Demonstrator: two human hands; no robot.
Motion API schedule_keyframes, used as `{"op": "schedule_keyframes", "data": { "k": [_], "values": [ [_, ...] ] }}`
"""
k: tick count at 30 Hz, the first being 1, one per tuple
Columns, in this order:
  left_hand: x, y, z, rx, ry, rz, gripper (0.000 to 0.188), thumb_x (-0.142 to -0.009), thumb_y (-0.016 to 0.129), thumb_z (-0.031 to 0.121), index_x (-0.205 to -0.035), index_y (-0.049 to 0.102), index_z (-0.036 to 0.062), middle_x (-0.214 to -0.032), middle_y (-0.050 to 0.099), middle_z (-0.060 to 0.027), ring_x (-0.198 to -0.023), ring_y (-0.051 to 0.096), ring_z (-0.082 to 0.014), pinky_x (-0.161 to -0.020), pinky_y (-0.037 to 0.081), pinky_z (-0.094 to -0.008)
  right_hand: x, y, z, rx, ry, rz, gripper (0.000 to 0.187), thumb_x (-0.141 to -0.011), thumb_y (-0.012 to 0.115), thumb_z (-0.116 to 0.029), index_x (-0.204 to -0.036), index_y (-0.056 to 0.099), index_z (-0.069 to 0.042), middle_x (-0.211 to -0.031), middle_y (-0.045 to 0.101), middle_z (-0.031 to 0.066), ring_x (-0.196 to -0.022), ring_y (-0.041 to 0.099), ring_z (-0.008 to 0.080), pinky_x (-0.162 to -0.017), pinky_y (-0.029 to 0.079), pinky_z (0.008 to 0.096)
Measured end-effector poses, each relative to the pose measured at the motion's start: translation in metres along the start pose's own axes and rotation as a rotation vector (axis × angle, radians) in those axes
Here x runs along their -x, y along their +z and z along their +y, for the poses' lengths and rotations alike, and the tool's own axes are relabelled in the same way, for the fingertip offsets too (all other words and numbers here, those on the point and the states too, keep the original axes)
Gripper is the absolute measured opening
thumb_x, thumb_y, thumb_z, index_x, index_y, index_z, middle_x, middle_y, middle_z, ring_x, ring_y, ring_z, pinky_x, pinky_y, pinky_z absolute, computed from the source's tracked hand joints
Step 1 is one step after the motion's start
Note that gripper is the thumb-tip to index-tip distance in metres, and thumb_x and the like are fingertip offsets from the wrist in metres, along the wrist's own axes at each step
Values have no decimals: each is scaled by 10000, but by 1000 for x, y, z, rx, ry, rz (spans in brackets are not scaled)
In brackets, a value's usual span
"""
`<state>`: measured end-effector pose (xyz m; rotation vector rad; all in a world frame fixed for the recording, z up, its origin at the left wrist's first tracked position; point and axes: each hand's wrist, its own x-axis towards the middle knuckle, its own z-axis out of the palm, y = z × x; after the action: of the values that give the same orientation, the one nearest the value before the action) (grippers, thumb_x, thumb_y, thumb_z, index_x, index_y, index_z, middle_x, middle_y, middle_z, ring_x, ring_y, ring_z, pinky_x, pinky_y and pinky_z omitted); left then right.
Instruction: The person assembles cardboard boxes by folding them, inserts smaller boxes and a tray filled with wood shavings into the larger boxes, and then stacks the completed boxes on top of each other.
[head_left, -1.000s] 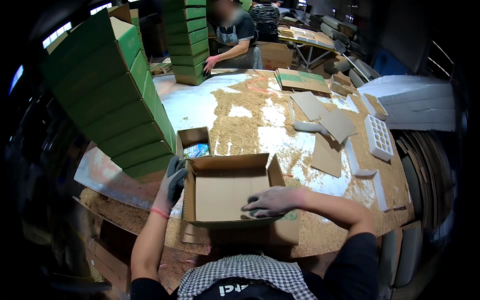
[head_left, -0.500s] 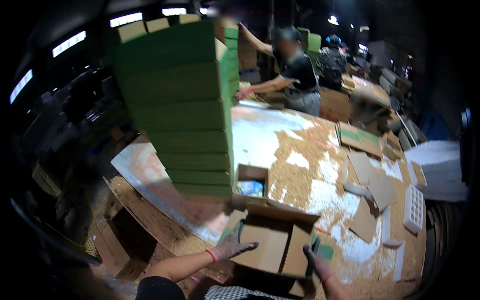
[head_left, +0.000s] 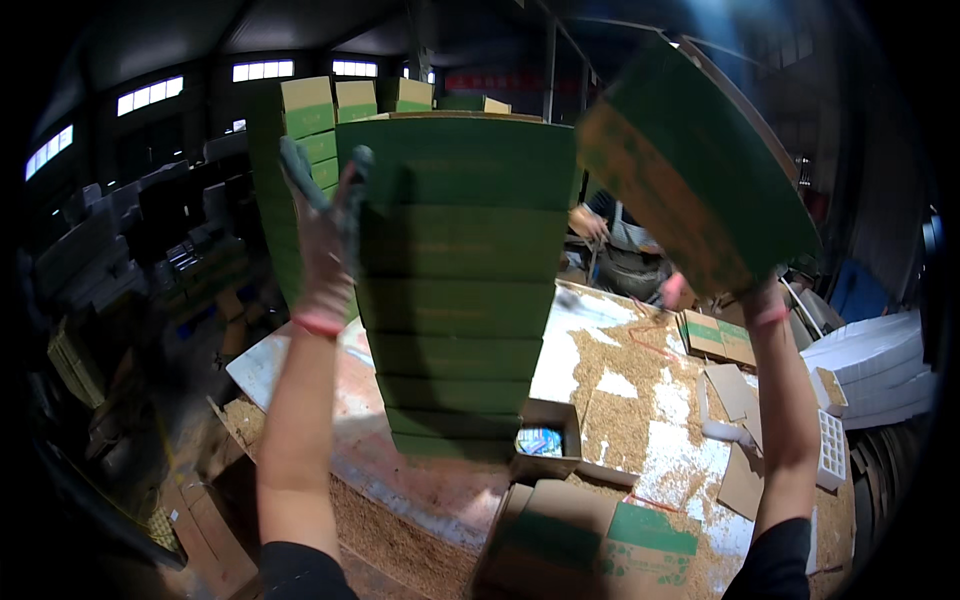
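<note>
My left hand (head_left: 326, 235), in a grey-tipped glove, is raised beside the tall stack of green cartons (head_left: 465, 310). Its thumb and fingers are spread with nothing between them. High on the right, my right hand (head_left: 765, 302) supports a green and brown carton (head_left: 700, 160) from below. That carton is tilted, and its bulk hides most of the fingers. Below, at the near edge of the table, lies another carton (head_left: 645, 545) with brown and green flaps. A small open box (head_left: 572, 440) with a blue and white packet (head_left: 540, 442) inside stands behind it.
Sawdust-like crumbs (head_left: 615, 430) cover much of the white table. Flat cardboard pieces (head_left: 735, 390), folded cartons (head_left: 715, 338) and a white gridded tray (head_left: 831, 450) lie at the right. A co-worker (head_left: 630, 255) stands beyond the stack, partly hidden by the raised carton.
Both hands have risen from the open carton at the near edge. My right hand now has a green carton up high. The view has tilted upward, and the near carton's flaps lie differently.
</note>
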<state>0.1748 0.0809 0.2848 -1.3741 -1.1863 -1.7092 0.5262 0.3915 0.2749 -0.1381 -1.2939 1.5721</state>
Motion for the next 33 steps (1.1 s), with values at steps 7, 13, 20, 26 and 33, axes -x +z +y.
{"op": "schedule_keyframes", "data": {
  "k": [7, 13, 20, 26, 33],
  "values": [
    [-11, -18, -57, 206, -571, -208, 418, -952, 357, 167, -1345, 354, 26, -1356, 375, -205, -1235, 407, -273, -1014, 336, -303, -115, 139, 49, 128, 162, -276, 483, -876, 490, -464, -1120, 546, -51, -1061, 597, 124, -981, 569, 260, -852, 472, 403],
    [9, -36, -134, -232, 104, -365, 443, -965, 307, 165, -1353, 289, -48, -1400, 339, -178, -1292, 340, -263, -1078, 249, -321, -131, 139, 109, 473, 249, -432, 410, -931, 424, -338, -1193, 469, -25, -1128, 518, 112, -1060, 492, 207, -894, 418, 363],
    [107, 2, -29, 31, -190, 296, 435, -974, 292, 200, -1323, 353, -52, -1373, 367, -166, -1287, 326, -265, -1068, 240, -321, 47, -85, 129, 904, 42, -89, 507, -946, 386, -304, -1345, 291, -6, -1352, 343, 164, -1263, 322, 241, -1028, 294, 347],
    [412, 61, 22, -47, -988, -715, 551, -906, 423, 320, -1332, 330, -17, -1353, 364, -207, -1238, 376, -296, -1012, 312, -380, 365, -316, 169, 1690, 822, 245, 453, -939, 386, -245, -1361, 302, -104, -1336, 224, 400, -1233, 277, 509, -1057, 242, 438],
    [468, 93, 64, -35, -1207, -771, 809, -814, 607, 410, -1388, 200, 10, -1343, 346, -263, -1243, 379, -349, -998, 351, -368, 349, -294, 155, 879, 198, 646, 561, -787, 489, -113, -1323, 361, -11, -1223, 480, 111, -988, 487, 165, -798, 444, 259]
  ]
}}
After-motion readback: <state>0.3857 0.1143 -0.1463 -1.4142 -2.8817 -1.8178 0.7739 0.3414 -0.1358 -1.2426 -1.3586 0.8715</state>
